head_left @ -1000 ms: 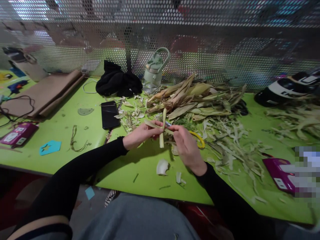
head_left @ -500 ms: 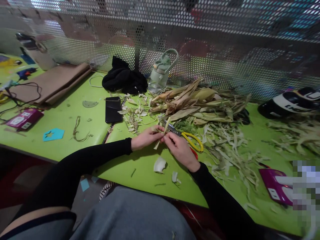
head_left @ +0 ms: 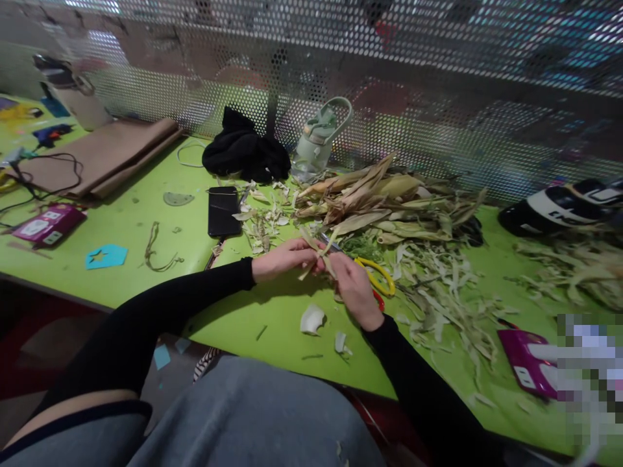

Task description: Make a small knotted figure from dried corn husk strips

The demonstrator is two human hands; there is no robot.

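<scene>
Pale corn husk strips (head_left: 325, 251) cross one another between my two hands, above the near part of the green table. My left hand (head_left: 285, 259) pinches them from the left, fingers closed. From the right, my right hand (head_left: 356, 288) grips the strips with thumb and fingers; its fingertips are partly hidden. Just behind the right hand lie scissors with a yellow loop handle (head_left: 378, 274), their metal part partly covered. A red handle (head_left: 378, 299) shows beside that hand. Nearer me on the table are a white curved husk piece (head_left: 312, 320) and a smaller scrap (head_left: 341, 342).
Behind my hands lies a heap of dried corn husks (head_left: 370, 198), with shredded strips (head_left: 442, 285) to the right. A phone (head_left: 224, 211), black cloth (head_left: 246, 146), green bottle (head_left: 316, 139) and black bottle (head_left: 549, 207) stand or lie around. Purple boxes (head_left: 48, 225) sit at both sides.
The strips between my hands now spread into a crossed shape, where one upright strip showed before. My right hand has turned slightly and its fingers have shifted. The view has moved a little.
</scene>
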